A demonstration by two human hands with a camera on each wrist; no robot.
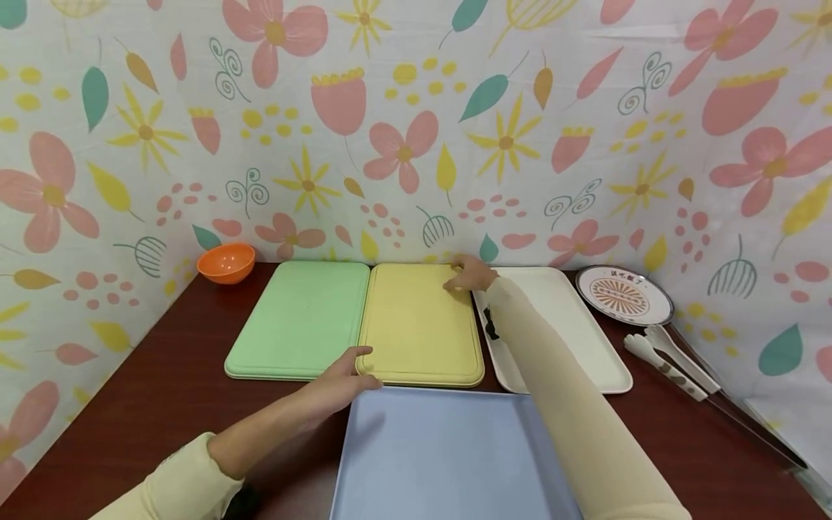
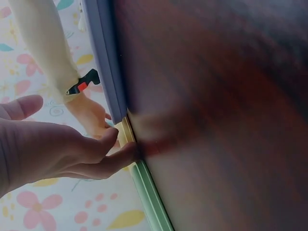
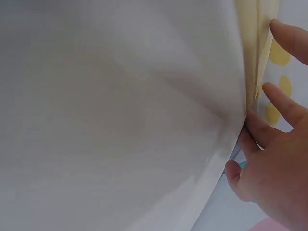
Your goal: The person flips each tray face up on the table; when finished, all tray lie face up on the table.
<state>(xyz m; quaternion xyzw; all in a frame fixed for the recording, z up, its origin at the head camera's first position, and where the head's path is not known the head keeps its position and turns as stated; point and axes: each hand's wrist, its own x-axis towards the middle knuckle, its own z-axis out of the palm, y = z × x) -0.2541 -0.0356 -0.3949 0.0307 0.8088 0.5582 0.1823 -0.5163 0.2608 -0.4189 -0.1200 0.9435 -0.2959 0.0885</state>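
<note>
A yellow tray [image 1: 419,325] lies in the middle of the row on the table. At its near left corner is my left hand [image 1: 341,379], thumb and fingers extended towards the edge. The left wrist view shows the fingertips of this left hand [image 2: 72,149] at the tray's edge, beside the green tray [image 2: 151,197]. My right hand [image 1: 474,274] reaches to the far right corner of the yellow tray, fingers spread. In the right wrist view the right hand [image 3: 276,159] is beside the white tray [image 3: 120,120] and the yellow one. Neither hand visibly grips anything.
A blue tray [image 1: 448,455] lies in front, partly under the right forearm. Left of the yellow tray is the green tray [image 1: 302,318]. An orange bowl [image 1: 226,263] stands far left. A patterned plate [image 1: 624,295] and white-tipped tongs [image 1: 676,361] lie right, by the floral curtain [image 1: 416,130].
</note>
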